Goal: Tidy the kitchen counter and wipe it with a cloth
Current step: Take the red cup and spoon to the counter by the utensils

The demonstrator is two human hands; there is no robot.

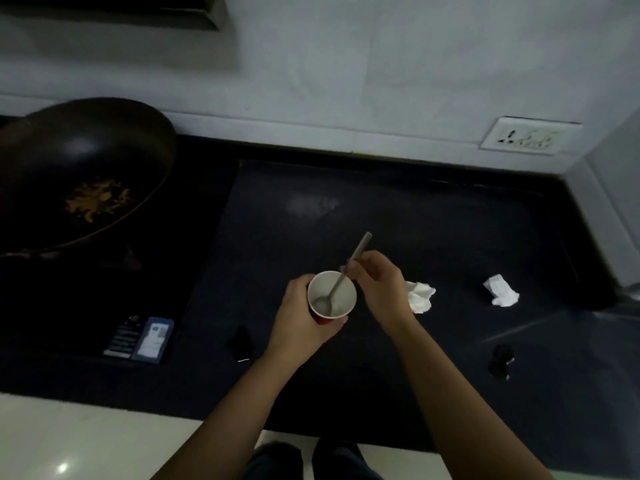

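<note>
My left hand (pixel 300 320) grips a red paper cup (pixel 341 301) with a white inside, held above the dark counter (pixel 433 237). My right hand (pixel 379 282) pinches the handle of a metal spoon (pixel 346 271) whose bowl rests inside the cup. Just right of my right hand a crumpled white tissue (pixel 420 296) lies on the counter, partly hidden by the hand. A second crumpled tissue (pixel 501 290) lies farther right.
A black wok (pixel 83 168) with food scraps sits on the stove at the left. A small blue and white box (pixel 152 339) and a dark packet (pixel 122 337) lie at the stove's front. Small black objects (pixel 240 342) (pixel 501 361) lie near the counter's front edge. A wall socket (pixel 528 136) is at the back right.
</note>
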